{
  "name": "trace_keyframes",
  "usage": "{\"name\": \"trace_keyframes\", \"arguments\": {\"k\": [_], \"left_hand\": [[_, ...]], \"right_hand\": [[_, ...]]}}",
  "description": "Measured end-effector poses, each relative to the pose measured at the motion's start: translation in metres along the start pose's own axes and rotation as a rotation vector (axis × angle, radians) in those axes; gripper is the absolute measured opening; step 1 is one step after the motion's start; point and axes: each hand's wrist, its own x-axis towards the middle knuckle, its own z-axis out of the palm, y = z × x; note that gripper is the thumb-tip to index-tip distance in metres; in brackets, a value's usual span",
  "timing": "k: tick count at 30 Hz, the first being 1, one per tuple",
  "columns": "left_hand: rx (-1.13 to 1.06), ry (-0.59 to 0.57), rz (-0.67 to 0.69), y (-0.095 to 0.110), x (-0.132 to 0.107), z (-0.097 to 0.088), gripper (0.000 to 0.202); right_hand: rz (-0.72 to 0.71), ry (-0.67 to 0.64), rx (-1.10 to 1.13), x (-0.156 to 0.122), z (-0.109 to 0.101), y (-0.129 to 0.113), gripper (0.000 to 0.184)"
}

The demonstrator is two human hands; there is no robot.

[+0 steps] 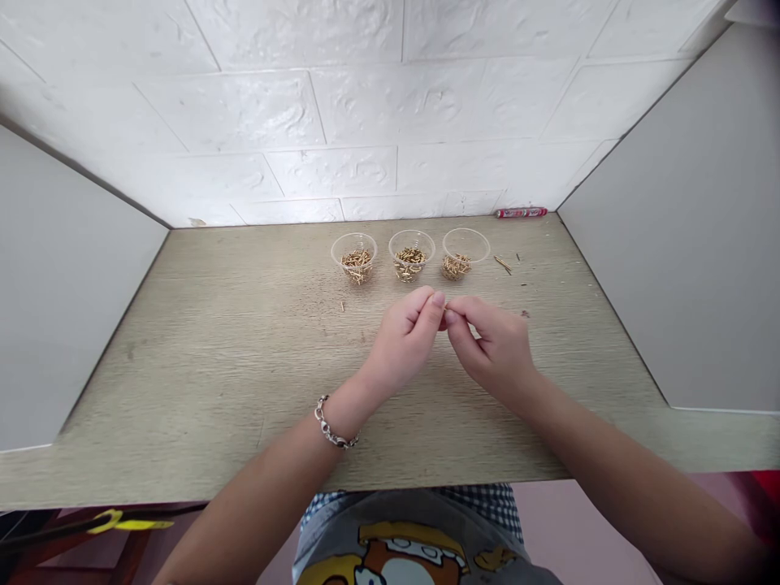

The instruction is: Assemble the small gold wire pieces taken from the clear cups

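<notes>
My left hand (pixel 407 337) and my right hand (pixel 495 341) meet over the middle of the table, fingertips touching or nearly so. Both are closed in a pinch, thumb against forefinger. Whatever sits between the fingertips is too small and too covered to name. Just beyond them, three clear plastic cups stand in a row: a left cup (pixel 354 234), a middle cup (pixel 412 231) and a right cup (pixel 466 260). Small gold-coloured metal pins (pixel 357 260) lie in the left one, and similar short gold pieces partly fill the other two. The right cup is nearest my fingers.
One loose gold pin (pixel 342 306) lies left of my hands on the wooden table (pixel 201 341). A few thin pins (pixel 503 264) lie right of the cups. A red tube-like item (pixel 522 213) rests against the white brick-patterned wall (pixel 366 106). Grey panels (pixel 688 227) flank both sides.
</notes>
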Motion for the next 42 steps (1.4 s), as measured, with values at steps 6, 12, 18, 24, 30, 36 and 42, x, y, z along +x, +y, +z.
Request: {"name": "trace_keyframes", "arguments": {"k": [6, 12, 18, 24, 30, 36, 42], "left_hand": [[0.002, -0.009, -0.010, 0.000, 0.000, 0.000, 0.032], [0.018, -0.019, 0.001, -0.001, 0.000, -0.001, 0.033], [0.074, -0.054, -0.016, -0.001, 0.000, -0.003, 0.034], [0.109, -0.101, 0.010, 0.002, 0.002, -0.007, 0.035], [0.081, -0.194, -0.080, 0.002, 0.005, -0.013, 0.034], [0.248, -0.264, -0.087, 0.005, 0.009, -0.021, 0.034], [0.280, -0.293, -0.116, 0.003, 0.011, -0.026, 0.033]], "right_hand": [[-0.003, 0.011, 0.002, 0.000, 0.001, 0.000, 0.018], [0.148, -0.044, 0.163, 0.000, 0.000, -0.003, 0.020], [0.382, -0.139, 0.441, 0.002, -0.001, -0.004, 0.019], [0.557, -0.220, 0.780, 0.005, -0.001, -0.002, 0.020], [0.843, -0.272, 1.169, 0.009, 0.002, 0.000, 0.015], [1.003, -0.356, 1.372, 0.011, 0.000, 0.002, 0.018], [1.074, -0.403, 1.475, 0.008, 0.001, 0.006, 0.018]]}}
